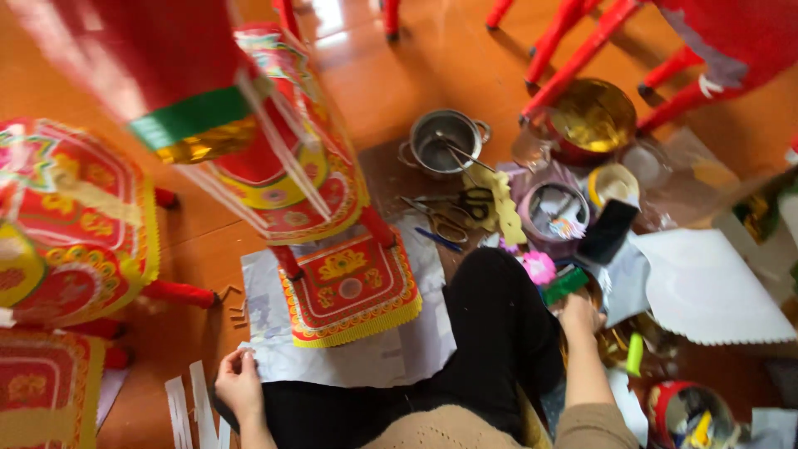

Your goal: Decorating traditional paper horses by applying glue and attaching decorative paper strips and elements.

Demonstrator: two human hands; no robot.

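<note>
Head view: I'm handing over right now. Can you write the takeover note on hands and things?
Left hand: fingers pinch a thin white paper strip by the grey paper sheet.
Right hand: reaching among clutter beside a green strip; grip unclear.
Red-and-gold decorated paper panel lies on the grey sheet.
More cut white strips lie on the floor.
Scissors lie untouched near the small metal pot.

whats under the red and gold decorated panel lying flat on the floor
The red and gold panel lies on a pale grey paper sheet spread over the orange wooden floor. The sheet shows around its edges; whatever lies directly beneath the panel is covered.
</note>
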